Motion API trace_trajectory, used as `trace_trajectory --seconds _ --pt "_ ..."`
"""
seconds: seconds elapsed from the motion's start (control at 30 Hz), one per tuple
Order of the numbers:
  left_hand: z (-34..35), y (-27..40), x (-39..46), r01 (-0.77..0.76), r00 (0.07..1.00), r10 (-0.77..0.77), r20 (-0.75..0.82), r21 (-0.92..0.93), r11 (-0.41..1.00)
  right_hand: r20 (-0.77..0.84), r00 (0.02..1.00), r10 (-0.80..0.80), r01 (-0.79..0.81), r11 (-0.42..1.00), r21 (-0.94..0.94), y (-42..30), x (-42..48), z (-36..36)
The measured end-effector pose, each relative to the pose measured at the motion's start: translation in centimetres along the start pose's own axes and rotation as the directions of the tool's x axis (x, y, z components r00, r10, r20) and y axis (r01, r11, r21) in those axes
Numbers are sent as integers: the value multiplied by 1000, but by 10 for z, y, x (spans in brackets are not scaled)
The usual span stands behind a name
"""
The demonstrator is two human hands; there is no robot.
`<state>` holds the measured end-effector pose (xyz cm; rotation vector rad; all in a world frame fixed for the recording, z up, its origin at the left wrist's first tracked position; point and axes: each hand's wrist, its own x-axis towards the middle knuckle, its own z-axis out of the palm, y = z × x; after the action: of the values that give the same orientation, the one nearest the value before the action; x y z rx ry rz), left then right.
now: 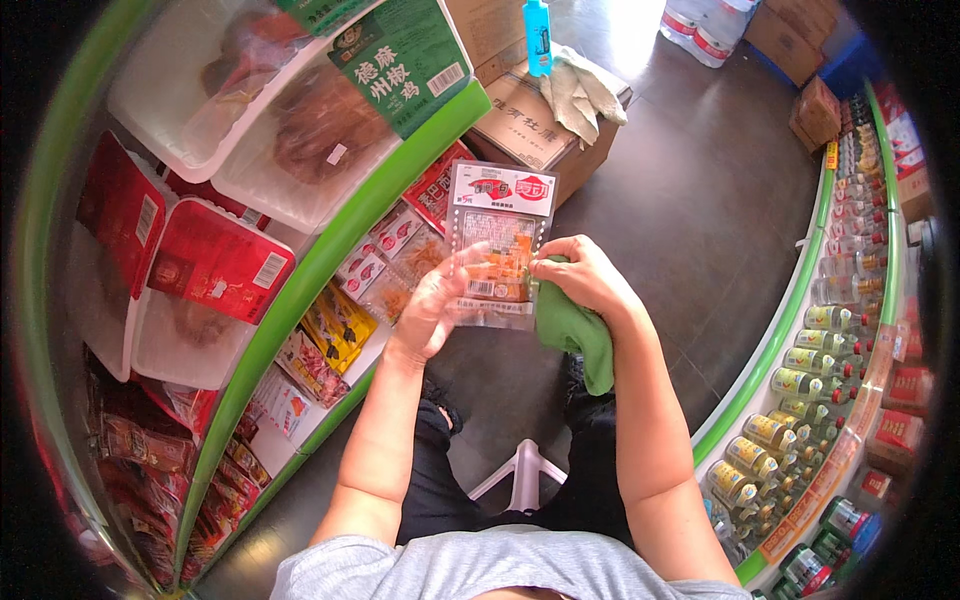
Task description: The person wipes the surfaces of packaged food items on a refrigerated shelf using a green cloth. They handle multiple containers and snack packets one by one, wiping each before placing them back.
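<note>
A clear plastic snack packet (501, 225) with a white printed header and orange food inside is held up in front of me. My right hand (581, 274) pinches its right edge and also grips a green cloth (574, 330), which hangs down below the fingers. On the packet's left side is my left hand (435, 304), its blurred fingers overlapping the edge. Whether those fingers grip the packet or only touch it cannot be told. Just left of that hand, similar packets (394, 296) lie on a low shelf with a green edge (337, 427).
Vacuum-packed meat trays (307, 142) fill the upper left shelf, above a green rail (360, 202). Ahead, a cardboard box (525, 112) carries a blue bottle (538, 37) and pale gloves (581, 94). Bottles (817, 341) line the right shelf. A light-coloured stool (525, 469) stands between my legs.
</note>
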<state>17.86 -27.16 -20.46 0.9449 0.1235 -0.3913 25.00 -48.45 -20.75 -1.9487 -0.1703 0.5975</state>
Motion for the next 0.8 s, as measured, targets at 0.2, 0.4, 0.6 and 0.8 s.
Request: trace_trajectory --seconds 0.2,0.4,0.6,0.8 --pt "-5 -7 3 102 984 -37 -172 385 918 -4 1000 -23 23 1000 -10 -2 -1 -3" --pt "-11 -12 2 14 990 35 -136 342 940 -3 1000 -23 22 999 -43 -2 0 2" --pt "-13 -14 3 -1 987 51 -149 321 947 -65 998 25 -34 988 -148 0 2 4" --pt "-38 -28 25 12 949 85 -302 306 952 -172 980 100 -176 841 -512 -14 -9 7"
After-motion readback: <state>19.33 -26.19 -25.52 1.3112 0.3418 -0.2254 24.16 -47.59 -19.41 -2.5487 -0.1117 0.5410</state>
